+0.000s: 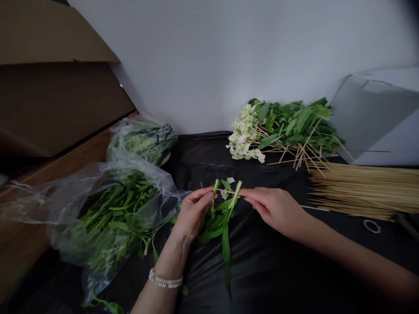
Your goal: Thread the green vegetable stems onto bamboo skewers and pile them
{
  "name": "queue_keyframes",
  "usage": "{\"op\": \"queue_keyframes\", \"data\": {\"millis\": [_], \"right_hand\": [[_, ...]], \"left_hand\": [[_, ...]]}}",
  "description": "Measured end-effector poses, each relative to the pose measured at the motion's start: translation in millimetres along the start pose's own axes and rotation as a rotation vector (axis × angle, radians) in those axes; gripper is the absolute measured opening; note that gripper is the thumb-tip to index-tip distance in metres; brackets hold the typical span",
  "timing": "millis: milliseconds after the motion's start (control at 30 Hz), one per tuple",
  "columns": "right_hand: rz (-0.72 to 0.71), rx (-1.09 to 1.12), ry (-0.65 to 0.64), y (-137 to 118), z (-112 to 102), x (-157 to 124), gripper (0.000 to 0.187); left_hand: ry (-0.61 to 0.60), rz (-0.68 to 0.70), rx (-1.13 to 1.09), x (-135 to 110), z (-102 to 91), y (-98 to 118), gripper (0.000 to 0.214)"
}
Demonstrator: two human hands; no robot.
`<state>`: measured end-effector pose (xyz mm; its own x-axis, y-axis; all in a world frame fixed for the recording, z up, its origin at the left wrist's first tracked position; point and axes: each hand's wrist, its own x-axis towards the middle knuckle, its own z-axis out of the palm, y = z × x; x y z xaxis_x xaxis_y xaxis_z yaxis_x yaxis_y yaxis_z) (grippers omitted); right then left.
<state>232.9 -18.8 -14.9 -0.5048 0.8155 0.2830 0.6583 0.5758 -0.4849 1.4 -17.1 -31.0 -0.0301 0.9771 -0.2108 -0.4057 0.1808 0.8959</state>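
Between my two hands a thin wooden skewer lies level, with a leafy green stem threaded on it near its right part. My right hand is closed on the skewer's right end, the fingers pinched together. My left hand pinches another green stem at the skewer's left end. Long leaves hang from the stems over the black plastic sheet. Loose green leaves lie on the sheet just beneath the hands.
At left, a clear plastic bag holds leafy greens; behind it lies another bag of vegetables. Skewered greens and pale skewered pieces are piled at back right. Bare skewers, a ring, a white box and cardboard surround.
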Motion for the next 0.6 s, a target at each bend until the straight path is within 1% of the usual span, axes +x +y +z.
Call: {"op": "queue_keyframes", "data": {"millis": [200,367,433,500,567,600], "right_hand": [[0.007,0.046,-0.035,-5,3,0,0.039],[-0.007,0.115,-0.06,-7,9,-2,0.037],[-0.022,0.137,-0.055,-4,7,-1,0.035],[-0.047,0.157,-0.022,-1,1,1,0.032],[-0.094,0.215,0.005,2,-10,4,0.028],[-0.121,0.279,-0.022,2,-17,5,0.025]], "left_hand": [[-0.066,0.042,0.098,-1,-2.3,-5,0.019],[-0.181,0.057,0.272,-6,2.2,-7,0.017],[-0.206,0.068,0.329,-5,2.2,-7,0.017],[-0.174,0.098,0.344,-3,-0.3,-6,0.022],[-0.098,0.141,0.362,0,-3.9,-5,0.027],[-0.058,0.167,0.389,2,-5.5,-5,0.027]]}}
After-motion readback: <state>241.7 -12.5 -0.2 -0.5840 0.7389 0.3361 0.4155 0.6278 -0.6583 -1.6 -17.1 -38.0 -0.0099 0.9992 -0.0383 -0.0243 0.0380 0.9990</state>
